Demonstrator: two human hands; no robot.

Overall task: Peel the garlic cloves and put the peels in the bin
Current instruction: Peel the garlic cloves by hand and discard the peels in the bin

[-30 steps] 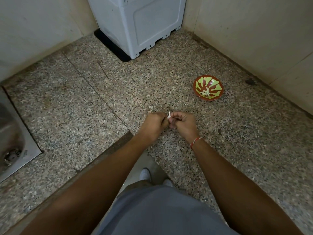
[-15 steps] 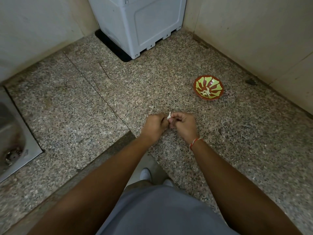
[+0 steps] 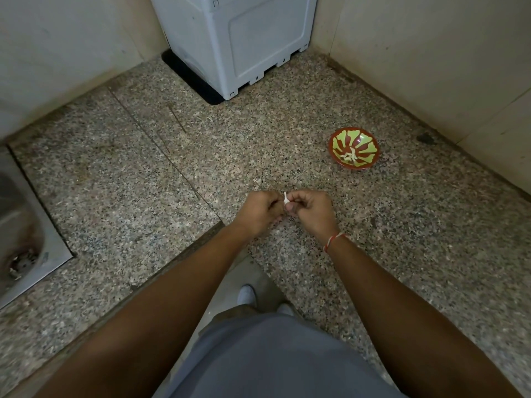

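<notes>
Between the left hand (image 3: 260,211) and right hand (image 3: 311,209), only a white tip of the garlic clove (image 3: 286,198) shows; curled fingers hide the rest. Far left of the hands, the steel sink (image 3: 20,225) is cut off by the edge. Beyond the right hand, pale bits in the bowl (image 3: 355,147) are too small to identify.

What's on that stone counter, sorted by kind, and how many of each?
Bowls: 1, the red and green bowl with pale bits inside, too small to identify
Garlic cloves in hand: 1, the garlic clove pinched between left hand and right hand
Grey appliances: 1, the grey appliance
Sinks: 1, the steel sink
Total: 4
</notes>
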